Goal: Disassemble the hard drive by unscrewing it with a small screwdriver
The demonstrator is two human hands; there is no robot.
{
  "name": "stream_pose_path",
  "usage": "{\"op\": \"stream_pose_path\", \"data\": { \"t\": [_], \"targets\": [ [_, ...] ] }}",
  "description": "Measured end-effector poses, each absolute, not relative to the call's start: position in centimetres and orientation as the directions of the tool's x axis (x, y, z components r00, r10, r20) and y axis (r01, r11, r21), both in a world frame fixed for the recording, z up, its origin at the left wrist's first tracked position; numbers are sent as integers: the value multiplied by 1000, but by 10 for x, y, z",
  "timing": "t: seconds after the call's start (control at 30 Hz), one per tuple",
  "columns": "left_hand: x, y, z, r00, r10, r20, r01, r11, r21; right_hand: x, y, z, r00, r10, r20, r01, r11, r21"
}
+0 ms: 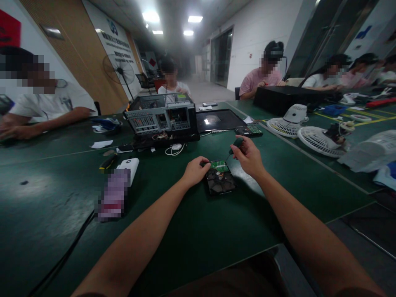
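Note:
A hard drive (220,182) lies on the green table in front of me, its green circuit board (219,166) facing up at the far end. My left hand (196,170) is closed on the drive's far left corner, thumb and fingers gripping its edge. In my right hand (248,156) is a screwdriver (236,144) with a dark green handle, held tilted. Its thin shaft points down to the far right corner of the board. Whether the tip sits in a screw is too small to tell.
An opened computer case (161,119) stands beyond my hands, beside a dark flat panel (218,119). Another circuit-board part (248,130) lies far right. Fan pieces (320,140) are at the right; a white device (129,168) and yellow-black pliers (108,163) at the left. Several people sit around.

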State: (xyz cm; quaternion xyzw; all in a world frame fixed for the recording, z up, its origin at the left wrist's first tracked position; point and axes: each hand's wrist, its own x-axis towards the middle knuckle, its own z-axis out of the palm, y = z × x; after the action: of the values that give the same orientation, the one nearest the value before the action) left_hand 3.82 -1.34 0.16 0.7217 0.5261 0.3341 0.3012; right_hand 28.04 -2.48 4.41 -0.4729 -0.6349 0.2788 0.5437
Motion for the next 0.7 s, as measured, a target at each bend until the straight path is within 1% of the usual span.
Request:
{"op": "stream_pose_path", "data": {
  "t": [0.17,0.27,0.43,0.57,0.63,0.7],
  "targets": [
    [39,-14,2,218,965,143,558,-243,793,280,-26,44,14,901,434,317,408,-857],
    [39,-12,0,228,960,161,557,-265,787,280,-26,42,-2,880,475,372,441,-817],
    [39,-9,-5,225,955,192,570,-289,769,281,-22,37,20,795,606,518,510,-687],
    [39,-8,-6,230,950,210,568,-306,764,280,-22,37,-31,718,695,621,559,-550],
    [38,-9,-6,233,952,199,561,-298,772,279,-24,39,-59,692,719,640,579,-505],
    [38,-9,-6,231,954,191,553,-290,781,277,-26,41,-96,684,723,610,615,-500]
  ]
}}
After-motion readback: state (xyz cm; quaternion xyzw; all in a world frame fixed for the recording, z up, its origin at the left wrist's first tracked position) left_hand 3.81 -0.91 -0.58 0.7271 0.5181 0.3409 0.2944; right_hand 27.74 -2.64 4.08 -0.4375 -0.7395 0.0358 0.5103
